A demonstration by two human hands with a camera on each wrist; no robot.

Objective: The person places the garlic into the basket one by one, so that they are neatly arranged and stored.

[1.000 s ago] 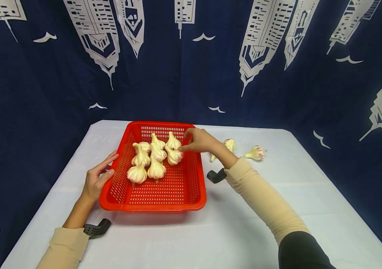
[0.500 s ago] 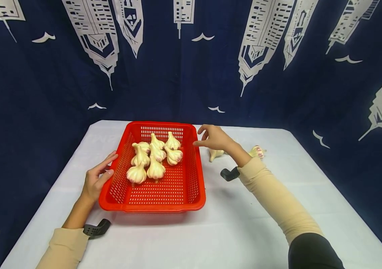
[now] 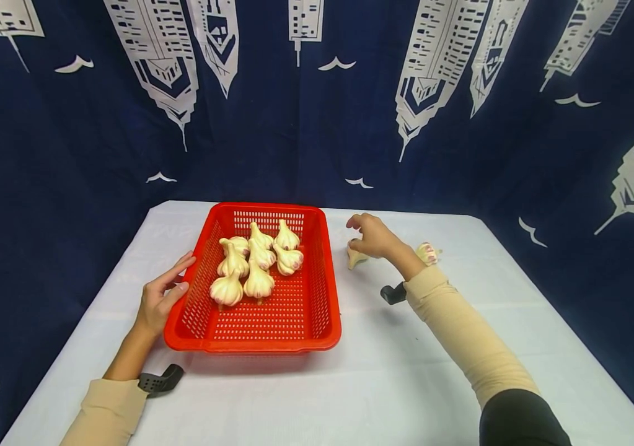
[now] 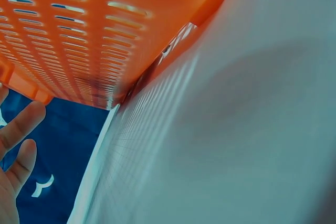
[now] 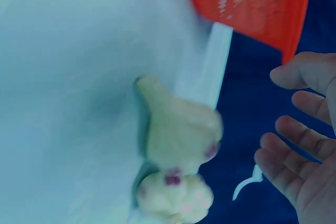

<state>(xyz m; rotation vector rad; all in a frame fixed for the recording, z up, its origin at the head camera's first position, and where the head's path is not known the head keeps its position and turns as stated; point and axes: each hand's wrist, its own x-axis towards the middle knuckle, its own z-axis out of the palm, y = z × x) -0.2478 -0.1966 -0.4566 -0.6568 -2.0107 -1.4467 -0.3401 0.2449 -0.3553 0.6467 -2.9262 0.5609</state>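
Observation:
In the head view, a red perforated plastic basket [image 3: 272,344] holds several garlic bulbs [image 3: 259,283]. My left hand [image 3: 156,302] rests its fingertips against the basket's left rim, fingers fairly straight. To the right of the basket, my right hand [image 3: 374,236] hangs over a garlic bulb [image 3: 356,257], partly hiding it. The right wrist view has this bulb [image 5: 181,129] lying against a second bulb [image 5: 176,198], both apart from the fingers. Those fingers are loosely bent with nothing between them.
Another garlic bulb [image 3: 428,253] lies farther right on the white tabletop [image 3: 383,371], partly behind my right wrist. A navy cloth [image 3: 305,124] with white building prints hangs behind the table.
My right hand has come out of the basket, crossed its right rim and lowered toward the loose bulbs at right. The left hand and the basket have stayed put.

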